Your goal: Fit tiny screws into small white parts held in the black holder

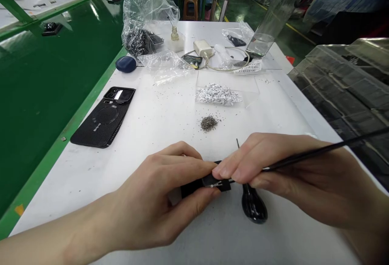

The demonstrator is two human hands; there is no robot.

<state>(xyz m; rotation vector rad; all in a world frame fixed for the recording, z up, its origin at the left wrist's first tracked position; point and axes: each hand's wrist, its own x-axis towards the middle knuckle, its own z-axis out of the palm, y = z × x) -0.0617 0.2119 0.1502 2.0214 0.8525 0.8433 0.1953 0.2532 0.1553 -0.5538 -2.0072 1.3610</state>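
My left hand pinches a small black part between thumb and fingers, with a metal-edged slot showing on it. My right hand grips a long thin black brush-like stick, and its tip meets the black part, partly hidden by my fingertips. Just below my right fingers, a black rubber air-blower bulb rests on the white table, its fine nozzle pointing up. A small heap of dark granules lies beyond my hands.
A black perforated phone case lies to the left. Ahead are white shredded bits in a clear tray, plastic bags, a glass bottle, a white charger and a navy earbud case. Green benches flank the table.
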